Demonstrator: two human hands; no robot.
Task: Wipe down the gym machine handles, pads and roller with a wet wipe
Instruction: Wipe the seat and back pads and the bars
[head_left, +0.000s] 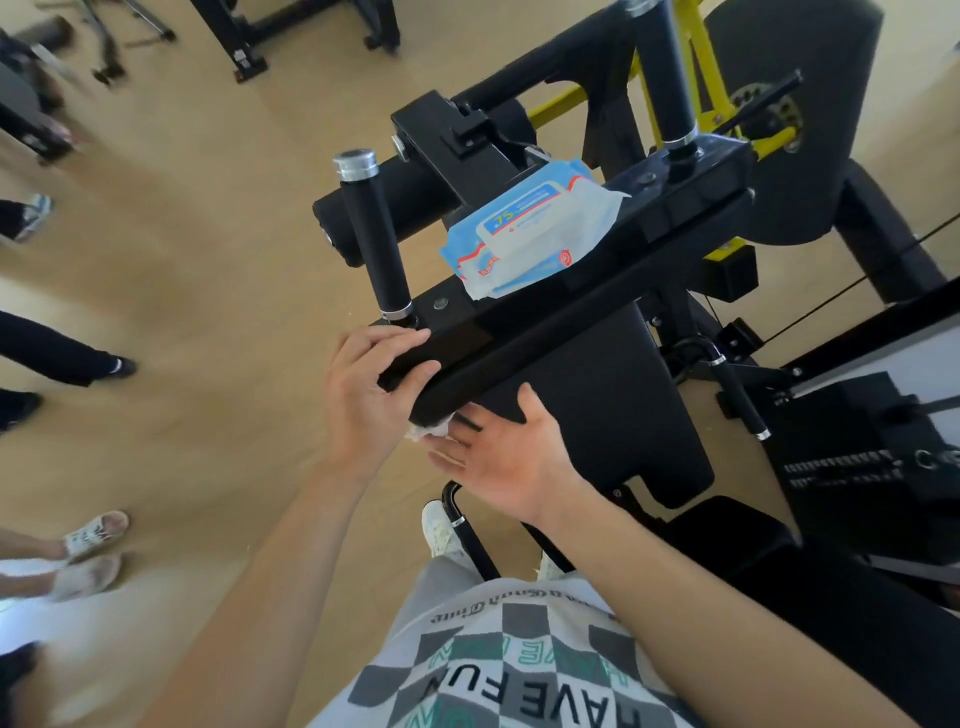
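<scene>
Two hands: both are at the near end of the black crossbar (519, 332), close beside each other.
Left hand (371, 395): grips the crossbar's end, fingers curled over the top and thumb on its face.
Right hand (506, 457): palm up, fingers straight, reaching under the crossbar's end; the fingertips meet the wet wipe.
Wet wipe (428, 430): a crumpled white wad peeking out beneath the crossbar's end, between the two hands; whether any finger pinches it cannot be told.
Wipe pack (524, 228): blue and white, lying on top of the crossbar between the two upright grips, a sheet sticking out.
Near handle (371, 234): black, silver-capped, standing just above the left hand.
Far handle (667, 78): the same kind, at the crossbar's other end.
Roller (426, 182): a black padded cylinder behind the near handle.
Back pad (597, 405): black, below the crossbar, beside the right hand.
Sandals (96, 530): a bystander's, on the tan floor at left.
</scene>
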